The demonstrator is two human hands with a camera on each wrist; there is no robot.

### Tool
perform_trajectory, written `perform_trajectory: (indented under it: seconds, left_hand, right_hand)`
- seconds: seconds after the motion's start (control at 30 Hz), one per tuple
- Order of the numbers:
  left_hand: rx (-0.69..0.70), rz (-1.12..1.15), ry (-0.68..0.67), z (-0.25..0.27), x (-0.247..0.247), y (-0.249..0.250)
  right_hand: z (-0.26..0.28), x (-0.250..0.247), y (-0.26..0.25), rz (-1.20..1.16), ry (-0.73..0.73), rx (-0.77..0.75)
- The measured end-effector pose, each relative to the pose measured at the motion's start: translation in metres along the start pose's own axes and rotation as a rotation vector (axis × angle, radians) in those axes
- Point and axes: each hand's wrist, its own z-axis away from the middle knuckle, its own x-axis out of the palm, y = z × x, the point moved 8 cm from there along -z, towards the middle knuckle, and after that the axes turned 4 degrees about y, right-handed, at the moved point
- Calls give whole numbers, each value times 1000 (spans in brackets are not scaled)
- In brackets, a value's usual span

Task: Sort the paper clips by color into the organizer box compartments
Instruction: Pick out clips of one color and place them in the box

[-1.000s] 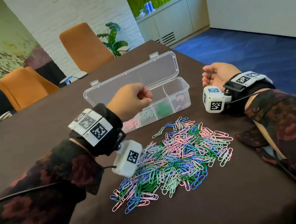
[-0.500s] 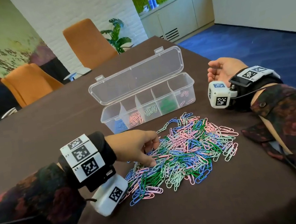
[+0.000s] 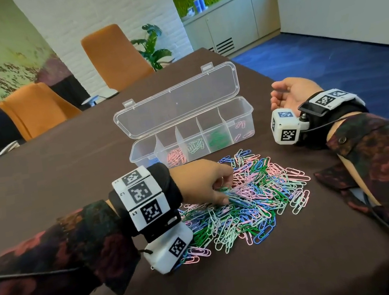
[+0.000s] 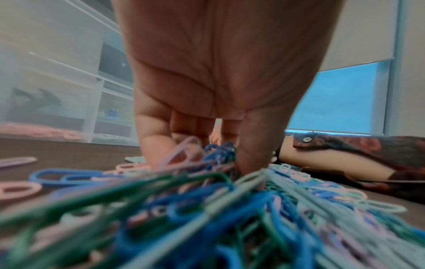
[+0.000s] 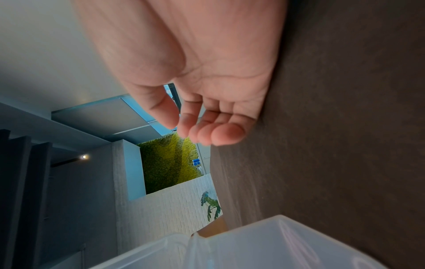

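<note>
A: Vs 1 s ago, L hand (image 3: pixel 201 184) has come off the organizer box (image 3: pixel 241 115) and dropped onto the clip pile (image 3: pixel 246 197); box now unblocked in head cam. R unchanged.

B: L state?

A: Fingers curled down into the pile, thumb (image 4: pixel 253 154) and fingertips (image 4: pixel 156 149) digging at blue/lilac clips at its left edge. Whether one's actually pinched, can't tell, wrist cam too blurry. R hand (image 3: pixel 291 95) lies palm-up on the table (image 3: pixel 65 171), right of the box, fingers loosely curled, holding nothing.

B: Where's the stuff?

A: Mixed pile on the table just in front of the box, lid open. Compartments already hold some: blue, pink, lt green, dk green, few pink/lilac in the rightmost.

B: Handling?

A: My guess: clips v. light, stiff wire, slick coating, and they hook together, so lifting one prob drags neighbours. Best to pinch a single clip by its rounded end at the pile edge and shake it free. Most of the sort is left.
</note>
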Motion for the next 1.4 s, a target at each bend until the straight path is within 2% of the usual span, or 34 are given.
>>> perform_trajectory:
  seconds: [0.2, 0.47, 0.77, 1.03, 1.23, 1.4]
  left_hand:
    - [-44, 48, 131, 4, -17, -13]
    - [-141, 543, 242, 26, -23, -37]
    - [-207, 766, 364, 39, -14, -58]
    - [-255, 928, 352, 42, -12, -60]
    - [-335, 1323, 252, 44, 2, -59]
    - [-326, 1446, 192, 42, 5, -52]
  right_hand:
    - [0, 0, 0, -4, 11, 7]
    - [1, 1, 0, -7, 15, 13]
    - [-3, 0, 2, -11, -4, 20]
    - [-5, 0, 1, -1, -13, 13]
    - [-6, 0, 2, -4, -19, 19]
    - [-5, 0, 3, -8, -24, 22]
